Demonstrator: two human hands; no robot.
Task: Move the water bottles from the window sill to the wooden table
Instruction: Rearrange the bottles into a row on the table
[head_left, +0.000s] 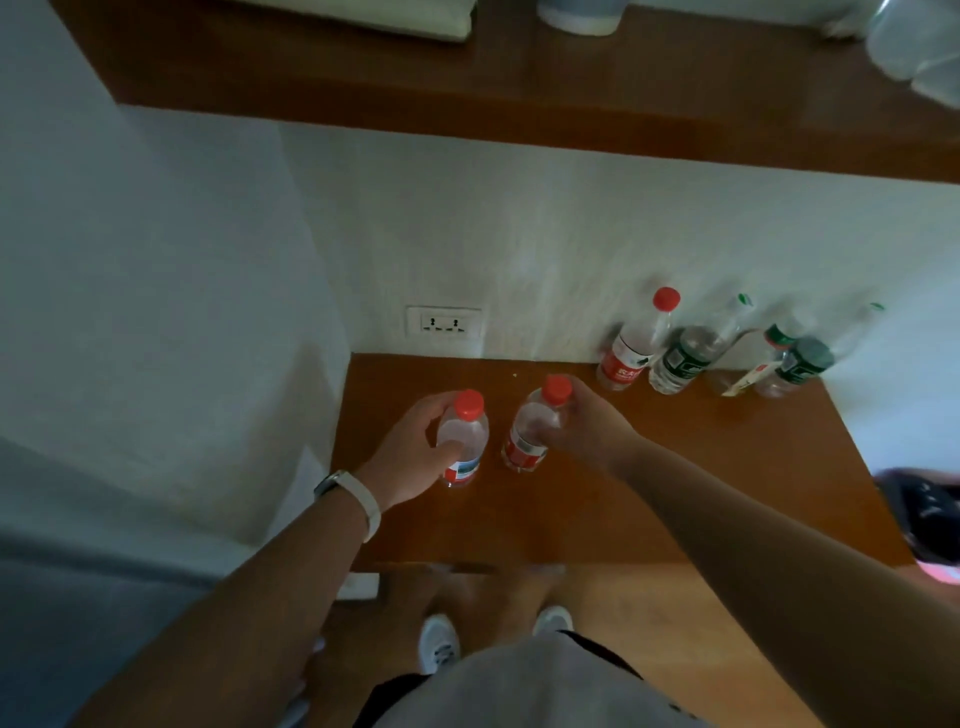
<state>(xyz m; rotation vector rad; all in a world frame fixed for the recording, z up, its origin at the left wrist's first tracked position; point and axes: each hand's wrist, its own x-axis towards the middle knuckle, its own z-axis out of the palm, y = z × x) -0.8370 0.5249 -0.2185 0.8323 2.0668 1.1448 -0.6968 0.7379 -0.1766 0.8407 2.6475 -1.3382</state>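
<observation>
The left hand (415, 452) is wrapped around one red-capped bottle (464, 441), the right hand (582, 421) around a second bottle (535, 426). Both stand upright toward 10 o'clock of the desk (623, 493), probably touching it, held by the body against tipping. Other bottles (701, 353) stand at 2 o'clock.

I am seeing a white double wall socket (444, 325) sitting in the white wall (571, 234) just above the centre of the frame. At the upper left a pale folded cloth (363, 15) is lying, cut off by the top edge. Low in the middle, a pair of white shoes (439, 644) is standing on a wooden floor (691, 613). A white block (358, 584) is resting just left of them, and a dark and pink bag (930, 519) is peeking in at the right edge.
</observation>
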